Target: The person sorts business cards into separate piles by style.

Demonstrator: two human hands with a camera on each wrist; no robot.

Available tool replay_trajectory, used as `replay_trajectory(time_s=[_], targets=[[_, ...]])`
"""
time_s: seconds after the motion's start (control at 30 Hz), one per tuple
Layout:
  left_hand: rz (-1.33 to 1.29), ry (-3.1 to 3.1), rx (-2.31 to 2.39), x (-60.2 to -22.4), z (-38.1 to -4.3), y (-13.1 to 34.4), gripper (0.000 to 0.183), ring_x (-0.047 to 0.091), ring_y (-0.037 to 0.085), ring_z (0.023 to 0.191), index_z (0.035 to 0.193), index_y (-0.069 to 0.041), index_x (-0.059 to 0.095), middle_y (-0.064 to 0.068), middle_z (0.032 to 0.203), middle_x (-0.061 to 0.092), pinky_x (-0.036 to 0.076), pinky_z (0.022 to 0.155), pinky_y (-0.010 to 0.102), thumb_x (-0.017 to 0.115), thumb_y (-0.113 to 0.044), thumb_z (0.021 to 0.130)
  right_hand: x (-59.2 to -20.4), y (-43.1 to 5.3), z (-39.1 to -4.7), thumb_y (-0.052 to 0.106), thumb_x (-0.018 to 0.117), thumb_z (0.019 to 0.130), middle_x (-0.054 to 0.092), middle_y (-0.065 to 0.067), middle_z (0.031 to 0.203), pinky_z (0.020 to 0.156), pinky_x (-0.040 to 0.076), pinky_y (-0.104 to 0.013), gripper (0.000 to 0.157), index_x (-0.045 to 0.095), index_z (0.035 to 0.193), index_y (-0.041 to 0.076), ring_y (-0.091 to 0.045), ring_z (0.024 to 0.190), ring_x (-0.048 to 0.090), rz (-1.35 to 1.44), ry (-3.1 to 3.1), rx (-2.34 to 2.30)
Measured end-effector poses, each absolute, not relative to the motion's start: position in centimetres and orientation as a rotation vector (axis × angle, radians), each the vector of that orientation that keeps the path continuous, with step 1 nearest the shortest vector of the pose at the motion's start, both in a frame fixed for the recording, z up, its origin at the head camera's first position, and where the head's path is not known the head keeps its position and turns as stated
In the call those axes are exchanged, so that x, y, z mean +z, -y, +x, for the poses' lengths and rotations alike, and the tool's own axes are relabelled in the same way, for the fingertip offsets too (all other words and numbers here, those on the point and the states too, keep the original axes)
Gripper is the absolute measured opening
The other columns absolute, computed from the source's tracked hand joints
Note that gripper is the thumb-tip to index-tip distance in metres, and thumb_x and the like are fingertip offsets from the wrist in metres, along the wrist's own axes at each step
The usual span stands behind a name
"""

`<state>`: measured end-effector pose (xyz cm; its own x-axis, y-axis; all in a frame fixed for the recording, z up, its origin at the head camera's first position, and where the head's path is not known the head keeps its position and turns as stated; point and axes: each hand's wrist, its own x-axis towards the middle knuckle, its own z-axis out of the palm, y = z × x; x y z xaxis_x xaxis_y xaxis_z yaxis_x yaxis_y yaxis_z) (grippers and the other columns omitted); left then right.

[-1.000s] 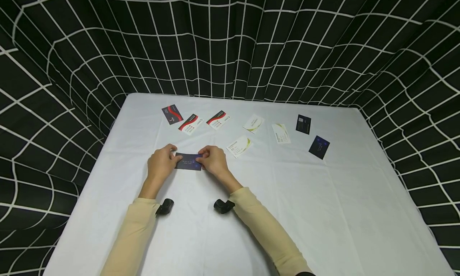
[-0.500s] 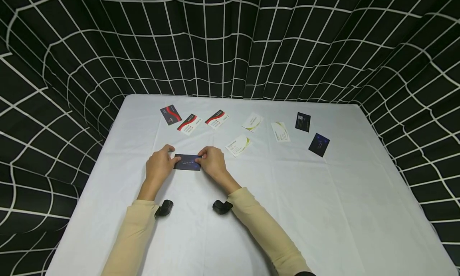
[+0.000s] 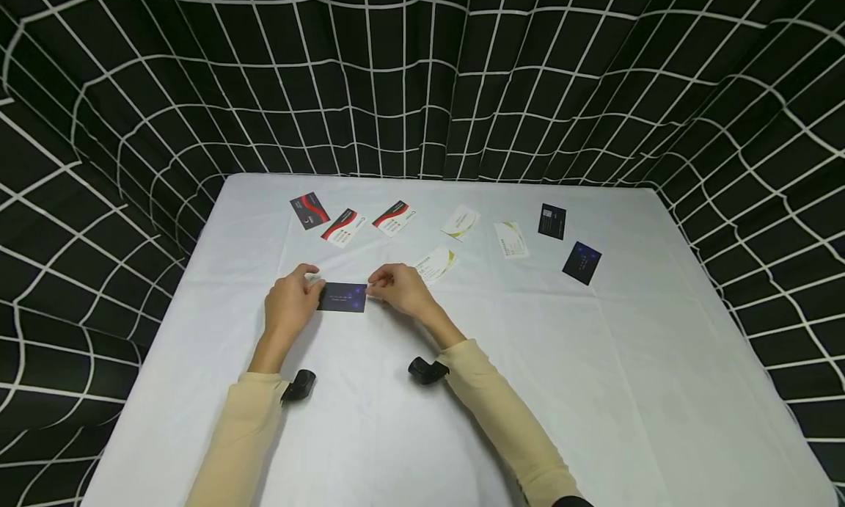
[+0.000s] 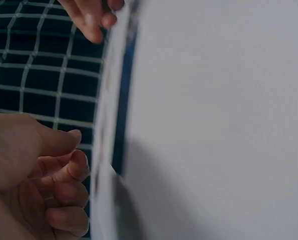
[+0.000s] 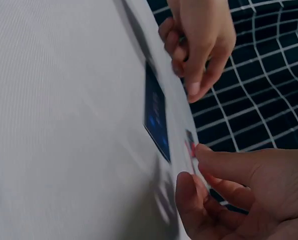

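A dark blue business card with small light print (image 3: 342, 297) lies flat on the white-covered table, between both hands in the head view. At its left end is my left hand (image 3: 288, 301), the thumb overlapping the card's edge in that view. My right hand (image 3: 403, 290) is just off the right end, fingers loosely bent. Both wrist views show the card (image 5: 156, 107) down on the cloth. There, the left hand (image 5: 204, 40) and the right hand (image 5: 249, 195) are apart from it, with nothing between their fingers.
Behind the hands lie a dark card with a red band (image 3: 309, 210) and two red-and-white cards (image 3: 343, 228). Several white cards with green curves (image 3: 511, 240) are mid-table, one partly behind the right hand. Two dark cards (image 3: 582, 263) lie right. A black gridded curtain (image 3: 422, 74) surrounds the table.
Both hands held the dark blue card by its ends earlier. The card now lies released on the cloth, and the right hand has drawn off slightly to the right.
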<state>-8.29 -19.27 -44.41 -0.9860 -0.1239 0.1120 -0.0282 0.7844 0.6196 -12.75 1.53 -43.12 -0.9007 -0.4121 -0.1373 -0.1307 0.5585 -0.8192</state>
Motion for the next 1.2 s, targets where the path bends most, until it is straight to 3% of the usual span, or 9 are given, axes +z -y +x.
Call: replay_trajectory(time_s=[0.17,0.33,0.53,0.77,0.97,1.2], targets=[[0.012,2.730,-1.069,-42.6,-8.7,16.0,0.027,0.050,0.015,0.049,0.115,0.001,0.066,0.003,0.064,0.062,0.038,0.049,0.033,0.065,-0.015,0.093,-41.8,-4.1,-13.4,0.010,0.072,0.088,0.065,-0.003,0.081,0.055,0.043,-0.020,0.014,0.072,0.101,0.004,-0.011,0.064,0.057,-0.457,-2.579,-1.213],[-0.038,2.674,-1.195,-42.3,-9.3,11.9,0.021,0.049,0.011,0.047,0.111,-0.003,0.069,0.004,0.070,0.066,0.037,0.046,0.029,0.066,-0.014,0.093,-40.8,-7.7,-13.9,0.011,0.072,0.088,0.067,-0.006,0.087,0.058,0.046,-0.024,0.020,0.071,0.106,0.002,-0.016,0.071,0.062,-0.440,-2.618,-1.208],[-0.045,2.584,-1.490,-42.9,-9.2,6.8,0.030,0.051,0.010,0.050,0.122,-0.001,0.064,0.010,0.093,0.069,0.040,0.047,0.024,0.066,-0.008,0.092,-39.8,-14.5,-15.1,0.009,0.073,0.087,0.070,-0.015,0.096,0.073,0.049,-0.031,0.026,0.069,0.111,-0.002,-0.028,0.086,0.067,-0.354,-2.703,-1.210],[-0.084,2.547,-1.742,-42.6,-9.6,1.4,0.044,0.066,0.021,0.076,0.133,-0.003,0.054,0.017,0.116,0.061,0.050,0.064,0.030,0.067,-0.007,0.091,-39.4,-22.9,-16.8,0.011,0.071,0.089,0.069,-0.021,0.103,0.080,0.050,-0.038,0.031,0.066,0.116,-0.004,-0.035,0.097,0.066,-0.233,-2.798,-1.092],[-0.085,2.458,-2.226,-43.2,-8.8,-4.1,0.059,0.066,0.028,0.094,0.146,-0.003,0.038,0.022,0.135,0.051,0.055,0.069,0.031,0.064,-0.009,0.093,-39.6,-30.0,-17.7,0.014,0.067,0.092,0.062,-0.029,0.119,0.096,0.044,-0.051,0.040,0.059,0.125,-0.008,-0.042,0.111,0.059,-0.082,-2.842,-0.921],[-0.079,2.175,-2.793,-43.8,-8.2,-10.1,0.067,0.056,0.033,0.121,0.152,-0.003,0.026,0.024,0.150,0.036,0.052,0.091,0.037,0.060,-0.009,0.095,-39.7,-35.5,-18.3,0.016,0.066,0.093,0.052,-0.035,0.130,0.101,0.038,-0.056,0.049,0.052,0.131,-0.011,-0.048,0.120,0.048,0.019,-2.844,-0.793]])
